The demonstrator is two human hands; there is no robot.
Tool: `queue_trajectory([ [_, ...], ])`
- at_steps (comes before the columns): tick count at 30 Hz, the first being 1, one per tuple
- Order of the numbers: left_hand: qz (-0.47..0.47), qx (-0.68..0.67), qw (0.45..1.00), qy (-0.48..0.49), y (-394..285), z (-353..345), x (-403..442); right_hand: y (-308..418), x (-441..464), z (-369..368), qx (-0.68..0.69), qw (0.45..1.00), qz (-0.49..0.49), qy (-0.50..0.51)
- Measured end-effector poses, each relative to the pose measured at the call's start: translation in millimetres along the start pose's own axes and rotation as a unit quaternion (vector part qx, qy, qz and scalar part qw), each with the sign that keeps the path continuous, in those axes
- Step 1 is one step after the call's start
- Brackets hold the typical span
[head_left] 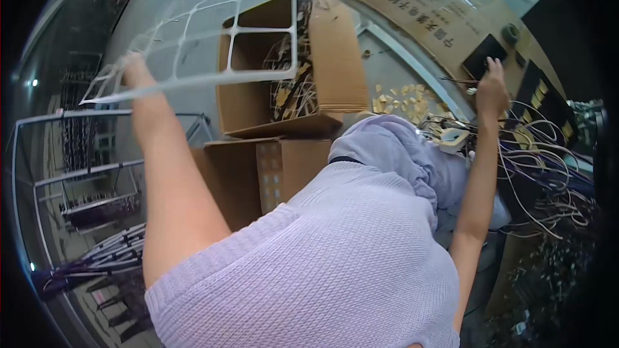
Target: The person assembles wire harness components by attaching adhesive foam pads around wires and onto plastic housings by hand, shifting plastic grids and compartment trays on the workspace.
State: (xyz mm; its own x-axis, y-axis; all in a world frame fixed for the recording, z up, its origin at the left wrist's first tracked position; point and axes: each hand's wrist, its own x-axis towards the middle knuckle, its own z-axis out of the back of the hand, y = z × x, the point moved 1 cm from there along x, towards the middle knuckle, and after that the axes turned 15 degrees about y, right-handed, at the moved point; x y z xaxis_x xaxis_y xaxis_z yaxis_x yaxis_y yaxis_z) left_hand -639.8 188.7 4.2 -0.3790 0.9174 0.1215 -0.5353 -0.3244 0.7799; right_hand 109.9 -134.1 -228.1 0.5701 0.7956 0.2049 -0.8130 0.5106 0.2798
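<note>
Head view (only one): R hand (pixel 492 92) is reaching out over the cardboard sheet (pixel 429 16), fingertips at the lower-right edge of a flat black pad (pixel 482 57); pad lies up & left of the fingers, long axis slanting lower L to upper R. R is clearly the nearer hand. Fingers part-bent, but can't tell if they grip or just rest there (too small). Short wires (pixel 459 80) end just beside them; loose cables (pixel 548 154) run below R. L hand (pixel 134 72), well apart, is at the far-L part of a white grid (pixel 234 29), which overlaps the open box (pixel 338 58) in view; blurred, so can't tell if its fingers are clenched on it
</note>
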Motion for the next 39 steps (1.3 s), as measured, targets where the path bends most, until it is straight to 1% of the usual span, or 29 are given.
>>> queue_trajectory([
  [1,0.006,-0.034,0.999,0.029,-19,-36,-16,3,-1,3,-0.02,1.0,-0.014,0.019],
  [4,0.065,-0.185,0.97,0.145,-91,-138,-72,-3,0,-3,-0.026,1.0,0.004,-0.012],
  [7,0.188,-0.357,0.881,0.249,-163,-214,-141,4,-4,6,-0.034,0.999,-0.01,0.009],
  [10,0.288,-0.496,0.774,0.269,-222,-240,-188,1,-4,2,-0.047,0.999,0.006,-0.018],
  [11,0.285,-0.537,0.752,0.256,-236,-245,-191,3,-4,4,-0.047,0.999,0.007,-0.012],
  [13,0.223,-0.633,0.706,0.224,-263,-251,-182,6,-2,1,-0.04,0.999,0.002,-0.005],
  [14,0.156,-0.743,0.606,0.238,-277,-262,-170,3,-4,4,-0.04,0.999,-0.005,0.001],
  [15,0.035,-0.889,0.362,0.277,-291,-275,-155,12,-7,15,-0.02,1.0,-0.007,0.016],
  [16,-0.1,-0.929,0.04,0.355,-311,-291,-130,8,-6,18,0.001,1.0,0.0,-0.014],
  [17,-0.237,-0.833,-0.202,0.457,-315,-272,-122,6,-3,19,0.022,0.999,0.01,-0.046],
  [18,-0.216,-0.867,-0.153,0.422,-319,-263,-123,2,1,21,0.043,0.996,0.021,-0.078],
  [20,-0.167,-0.918,-0.039,0.358,-289,-157,-161,59,-1,71,0.168,0.976,0.042,-0.129],
  [21,-0.217,-0.894,-0.024,0.392,-293,-157,-154,85,1,82,0.219,0.969,0.027,-0.115],
  [22,-0.284,-0.864,-0.068,0.41,-294,-154,-154,103,8,80,0.318,0.938,0.087,-0.104],
  [23,-0.306,-0.843,0.003,0.443,-295,-145,-154,125,17,78,0.323,0.934,0.126,-0.089],
  [24,-0.328,-0.816,0.074,0.471,-296,-137,-154,142,28,67,0.291,0.945,0.13,-0.075],
  [25,-0.42,-0.773,0.085,0.468,-301,-141,-152,156,39,50,0.26,0.954,0.134,-0.062],
  [26,-0.417,-0.726,0.24,0.491,-292,-121,-159,166,47,29,0.257,0.961,0.094,-0.035],
  [27,-0.365,-0.758,0.26,0.473,-302,-122,-150,171,53,8,0.255,0.965,0.055,-0.006],
  [28,-0.31,-0.788,0.278,0.453,-316,-136,-135,171,59,-9,0.264,0.961,0.063,0.048],
  [30,-0.225,-0.788,0.529,0.22,-357,-200,-71,171,65,-24,0.298,0.944,0.06,0.129],
  [31,-0.12,-0.74,0.657,-0.079,-314,-89,-141,170,64,-28,0.323,0.932,0.051,0.157],
  [32,-0.191,-0.767,0.592,-0.16,-296,-39,-157,170,62,-29,0.348,0.918,0.04,0.186],
  [33,-0.261,-0.799,0.519,-0.155,-272,25,-185,171,57,-27,0.352,0.913,0.057,0.2],
  [35,-0.364,-0.793,0.462,-0.156,-272,100,-208,168,37,-25,0.357,0.9,0.087,0.235],
  [36,-0.428,-0.771,0.438,-0.175,-288,129,-210,166,23,-20,0.364,0.893,0.086,0.251],
  [37,-0.454,-0.795,0.386,-0.109,-291,173,-228,164,9,-10,0.371,0.885,0.085,0.267],
  [38,-0.503,-0.791,0.336,-0.088,-315,200,-229,161,-6,-3,0.379,0.878,0.082,0.282],
  [39,-0.542,-0.78,0.308,-0.06,-334,230,-234,155,-20,2,0.398,0.866,0.078,0.294],
])
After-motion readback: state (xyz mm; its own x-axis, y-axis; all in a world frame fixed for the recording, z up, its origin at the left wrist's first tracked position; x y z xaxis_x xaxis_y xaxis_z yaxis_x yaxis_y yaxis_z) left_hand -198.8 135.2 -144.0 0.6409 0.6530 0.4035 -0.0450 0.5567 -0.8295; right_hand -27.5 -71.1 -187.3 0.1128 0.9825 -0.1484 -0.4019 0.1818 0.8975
